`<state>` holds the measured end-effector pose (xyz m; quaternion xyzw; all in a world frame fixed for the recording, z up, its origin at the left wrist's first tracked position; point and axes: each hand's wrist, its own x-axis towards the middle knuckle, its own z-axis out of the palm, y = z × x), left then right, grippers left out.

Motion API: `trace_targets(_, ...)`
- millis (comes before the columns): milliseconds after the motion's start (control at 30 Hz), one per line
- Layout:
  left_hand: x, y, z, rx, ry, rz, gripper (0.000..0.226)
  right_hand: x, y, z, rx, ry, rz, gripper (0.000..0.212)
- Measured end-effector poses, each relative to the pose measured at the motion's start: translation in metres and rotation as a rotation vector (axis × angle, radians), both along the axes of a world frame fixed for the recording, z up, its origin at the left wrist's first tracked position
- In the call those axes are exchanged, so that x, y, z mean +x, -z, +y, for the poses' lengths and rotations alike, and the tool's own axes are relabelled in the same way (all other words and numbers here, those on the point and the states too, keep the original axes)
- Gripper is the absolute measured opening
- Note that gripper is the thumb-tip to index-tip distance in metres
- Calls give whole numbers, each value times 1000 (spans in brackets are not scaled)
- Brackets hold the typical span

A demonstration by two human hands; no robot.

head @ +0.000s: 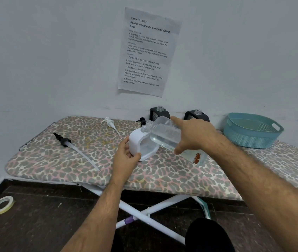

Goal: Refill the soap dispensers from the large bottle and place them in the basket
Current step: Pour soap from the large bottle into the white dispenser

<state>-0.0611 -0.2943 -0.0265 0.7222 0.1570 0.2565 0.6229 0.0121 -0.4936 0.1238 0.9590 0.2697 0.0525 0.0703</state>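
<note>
My left hand [126,153] grips the side of a white soap dispenser [139,142] standing on the ironing board, its pump off and its neck bare. My right hand [193,135] holds a large clear bottle [164,133] tipped on its side, its mouth right at the dispenser's neck, with clear liquid inside. Two black dispensers [158,113] [195,115] without pumps stand by the wall behind. The teal basket [252,131] sits at the right, with nothing inside that I can see.
Three loose pumps lie on the leopard-print board [71,160]: a black one with a long tube [66,142], a white one [111,124], a black one [141,121] near the wall. A tape roll [2,204] lies on the dark floor. A printed sheet [147,51] hangs on the wall.
</note>
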Motion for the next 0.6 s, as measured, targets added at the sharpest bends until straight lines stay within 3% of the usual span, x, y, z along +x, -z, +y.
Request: trace_targets(600, -3, -5, -3, 47, -8, -11, 63, -1, 0, 0, 13, 1, 17, 116)
